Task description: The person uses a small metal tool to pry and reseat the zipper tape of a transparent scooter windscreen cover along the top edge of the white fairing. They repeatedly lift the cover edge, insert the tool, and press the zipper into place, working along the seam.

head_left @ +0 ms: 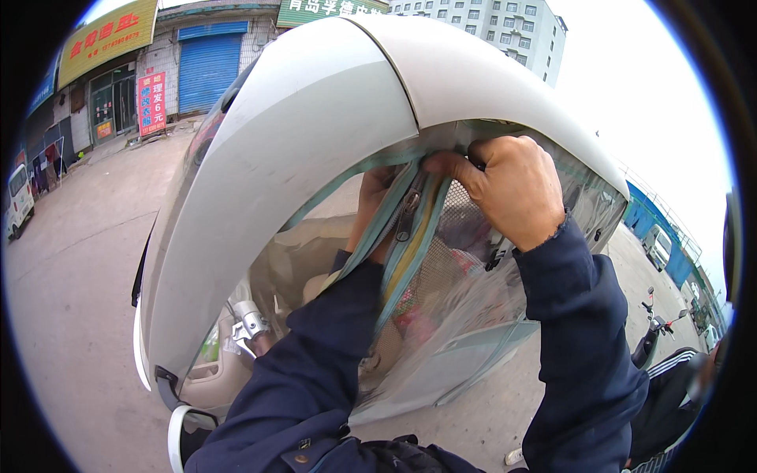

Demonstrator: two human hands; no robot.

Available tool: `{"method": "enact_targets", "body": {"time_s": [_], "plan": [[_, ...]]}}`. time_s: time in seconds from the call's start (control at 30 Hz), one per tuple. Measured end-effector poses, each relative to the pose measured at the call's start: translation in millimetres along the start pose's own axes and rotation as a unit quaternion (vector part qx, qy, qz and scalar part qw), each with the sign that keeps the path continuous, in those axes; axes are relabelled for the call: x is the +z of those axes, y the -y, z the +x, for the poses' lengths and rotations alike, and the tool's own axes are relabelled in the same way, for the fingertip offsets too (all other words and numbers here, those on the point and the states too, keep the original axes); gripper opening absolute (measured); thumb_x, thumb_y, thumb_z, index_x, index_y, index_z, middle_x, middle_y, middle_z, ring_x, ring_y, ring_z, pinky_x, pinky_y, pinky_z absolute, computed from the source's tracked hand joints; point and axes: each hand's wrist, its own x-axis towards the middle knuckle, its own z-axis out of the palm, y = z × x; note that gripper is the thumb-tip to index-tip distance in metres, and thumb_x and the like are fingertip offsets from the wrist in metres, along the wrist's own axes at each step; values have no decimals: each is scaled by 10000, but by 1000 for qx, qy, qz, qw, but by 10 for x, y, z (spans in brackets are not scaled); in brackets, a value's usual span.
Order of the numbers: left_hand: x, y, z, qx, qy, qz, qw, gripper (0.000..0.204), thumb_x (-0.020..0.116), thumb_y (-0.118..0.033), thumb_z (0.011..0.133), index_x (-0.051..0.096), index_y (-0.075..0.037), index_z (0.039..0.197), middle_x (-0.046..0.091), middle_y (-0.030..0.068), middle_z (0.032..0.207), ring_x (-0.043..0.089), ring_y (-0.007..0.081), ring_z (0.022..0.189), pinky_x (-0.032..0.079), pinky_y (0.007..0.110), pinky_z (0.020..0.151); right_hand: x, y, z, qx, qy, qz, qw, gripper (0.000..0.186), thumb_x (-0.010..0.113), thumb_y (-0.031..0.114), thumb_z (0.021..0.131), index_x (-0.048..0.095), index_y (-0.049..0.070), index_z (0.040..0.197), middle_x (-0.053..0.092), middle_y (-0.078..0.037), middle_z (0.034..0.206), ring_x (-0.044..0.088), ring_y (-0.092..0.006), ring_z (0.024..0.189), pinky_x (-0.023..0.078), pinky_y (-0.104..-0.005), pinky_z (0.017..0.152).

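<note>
A zippered clear plastic curtain (pixel 489 355) with pale green tape hangs in the side opening of a white vehicle canopy (pixel 315 87). At the top of the opening my right hand (pixel 516 185) is closed, its thumb pressed against the curtain's upper edge. My left arm reaches through the opening, and my left hand (pixel 373 193) is raised behind the zipper tape (pixel 378 213); its fingers are hidden. Between the hands hangs a metal zipper slider (pixel 408 206) with a dark pull. Dark mesh (pixel 434 268) shows beside the tape.
Inside the canopy is a handlebar grip (pixel 251 322); a white side mirror (pixel 189 433) stands low at the left. A person in dark striped clothing (pixel 670 402) is close by at the right, near a parked scooter (pixel 656 331). Shopfronts (pixel 209 67) line the far side of the paved ground.
</note>
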Motion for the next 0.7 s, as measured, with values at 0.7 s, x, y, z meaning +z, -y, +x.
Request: {"method": "enact_targets", "body": {"time_s": [0.7], "plan": [[-377,36,-481,-86,117,-107,984,743,807,-209,936,461,-11,1563,623,103,1407,624,174,1220,523,322,1032,-177,139,-74,119,60,-26,991,739,714,679,896,788,-57,883,720,-175,714,683,-312,623,566,-395,682]]}}
